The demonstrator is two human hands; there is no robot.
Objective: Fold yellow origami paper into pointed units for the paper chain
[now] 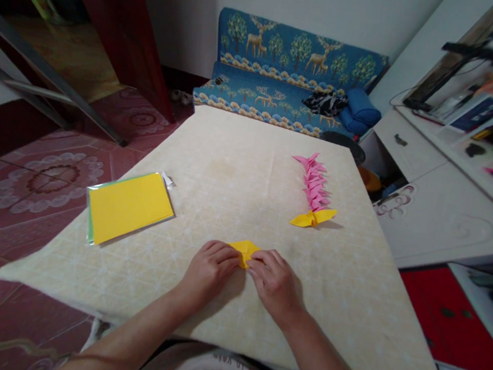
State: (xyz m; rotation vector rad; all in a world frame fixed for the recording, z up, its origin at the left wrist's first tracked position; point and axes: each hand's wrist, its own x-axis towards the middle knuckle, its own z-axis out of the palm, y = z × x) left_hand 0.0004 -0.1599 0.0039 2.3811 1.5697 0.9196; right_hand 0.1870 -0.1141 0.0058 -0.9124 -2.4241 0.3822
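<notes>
A small folded yellow paper piece [244,248] lies on the cream tablecloth [230,171] near the front edge. My left hand [209,268] pinches its left side with curled fingers. Its right side is pressed by the closed fingers of my right hand [275,280]. Most of the paper is covered by my fingers. Further back on the right lies a chain of pink folded pieces [315,183] ending in a yellow folded piece [313,217].
A stack of yellow paper sheets in a clear sleeve [128,206] lies at the table's left edge. A blue patterned sofa [285,76] stands behind the table. White drawers and a cluttered shelf [450,190] are on the right, a red tiled floor on the left.
</notes>
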